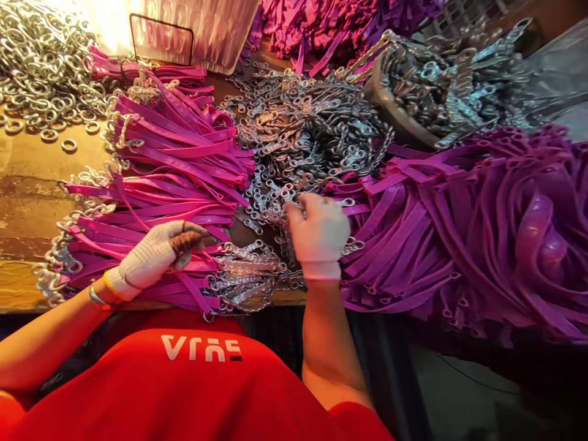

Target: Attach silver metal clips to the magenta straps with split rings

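Observation:
My left hand (158, 254), in a white knit glove with darkened fingertips, is closed in a pinch over a row of pink straps (179, 156). What lies between its fingertips is hidden. Rings and links hang at the left ends of these straps. Beside that hand, twisted metal chains (245, 275) fan out from the nearest straps. My right hand (319, 233), gloved too and slightly blurred, is curled closed at the near edge of a heap of short metal chains (312, 122). Chain ends (353, 246) stick out past its wrist side.
Loose metal rings (50, 73) are heaped at the far left of the wooden table (27, 208). A round container (390, 104) overflowing with metal chains stands at the back right. Purple straps (459, 226) cover the right side, and more pink straps (331, 27) lie at the back.

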Demonstrator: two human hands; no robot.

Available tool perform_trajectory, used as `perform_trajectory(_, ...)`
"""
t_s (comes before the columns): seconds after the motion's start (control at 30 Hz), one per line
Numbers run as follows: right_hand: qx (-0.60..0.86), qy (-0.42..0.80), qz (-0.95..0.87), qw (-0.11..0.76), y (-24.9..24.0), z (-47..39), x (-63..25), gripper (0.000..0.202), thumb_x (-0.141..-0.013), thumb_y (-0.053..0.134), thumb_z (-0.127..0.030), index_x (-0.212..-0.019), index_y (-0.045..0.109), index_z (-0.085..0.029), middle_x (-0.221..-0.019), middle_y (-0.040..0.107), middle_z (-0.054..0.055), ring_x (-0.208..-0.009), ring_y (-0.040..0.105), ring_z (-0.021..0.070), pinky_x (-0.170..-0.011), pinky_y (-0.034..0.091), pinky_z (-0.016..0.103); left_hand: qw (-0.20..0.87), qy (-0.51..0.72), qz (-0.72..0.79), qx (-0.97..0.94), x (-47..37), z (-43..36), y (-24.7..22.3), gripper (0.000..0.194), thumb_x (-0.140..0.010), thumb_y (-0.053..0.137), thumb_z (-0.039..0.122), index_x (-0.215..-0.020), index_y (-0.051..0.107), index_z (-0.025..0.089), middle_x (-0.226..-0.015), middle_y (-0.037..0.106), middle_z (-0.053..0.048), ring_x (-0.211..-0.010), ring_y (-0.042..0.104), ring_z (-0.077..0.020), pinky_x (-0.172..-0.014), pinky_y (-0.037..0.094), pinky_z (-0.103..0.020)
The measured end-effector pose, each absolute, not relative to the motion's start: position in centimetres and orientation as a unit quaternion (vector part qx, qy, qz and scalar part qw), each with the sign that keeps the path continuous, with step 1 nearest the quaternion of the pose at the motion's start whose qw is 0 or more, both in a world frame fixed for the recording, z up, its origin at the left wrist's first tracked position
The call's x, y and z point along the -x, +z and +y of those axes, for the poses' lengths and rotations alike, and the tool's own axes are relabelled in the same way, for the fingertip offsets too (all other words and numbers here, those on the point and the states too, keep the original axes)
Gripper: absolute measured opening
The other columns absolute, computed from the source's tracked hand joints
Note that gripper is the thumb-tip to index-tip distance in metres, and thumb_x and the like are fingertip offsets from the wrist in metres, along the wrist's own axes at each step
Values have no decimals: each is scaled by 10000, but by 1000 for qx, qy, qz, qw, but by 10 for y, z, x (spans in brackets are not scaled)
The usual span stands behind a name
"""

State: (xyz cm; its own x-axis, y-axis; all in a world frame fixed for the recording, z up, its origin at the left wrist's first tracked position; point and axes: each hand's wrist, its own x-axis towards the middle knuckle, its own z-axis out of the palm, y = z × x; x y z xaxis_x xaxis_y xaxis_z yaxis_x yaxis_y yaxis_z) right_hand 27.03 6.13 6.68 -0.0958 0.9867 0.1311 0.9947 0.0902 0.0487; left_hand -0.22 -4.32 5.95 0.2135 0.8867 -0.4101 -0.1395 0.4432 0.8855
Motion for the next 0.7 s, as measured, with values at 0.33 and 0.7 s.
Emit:
perform_trajectory(0.33, 738, -54, -671, 55, 30, 98, -282, 267, -950, 462, -195, -1027, 695, -90, -1017, 653, 222, -924, 588, 304, -716, 394, 368, 805, 322, 453, -209, 3, -52, 74, 348, -862, 673, 229, -1187, 631, 115, -720, 661, -33, -469, 471, -48, -394, 238, -141)
perform_trajectory(0.7, 449, 300, -793, 282, 71, -11, -221, 282, -991, 535, -350, -1239, 581, -222, -1038, 677, 54, -920, 653, 185, -879, 521, 325, 606, 402, 547, -415, -11, -65, 70, 244, -834, 718, 340, -944, 641, 136, -801, 675, -10, -641, 607, -110, -628, 502, -231)
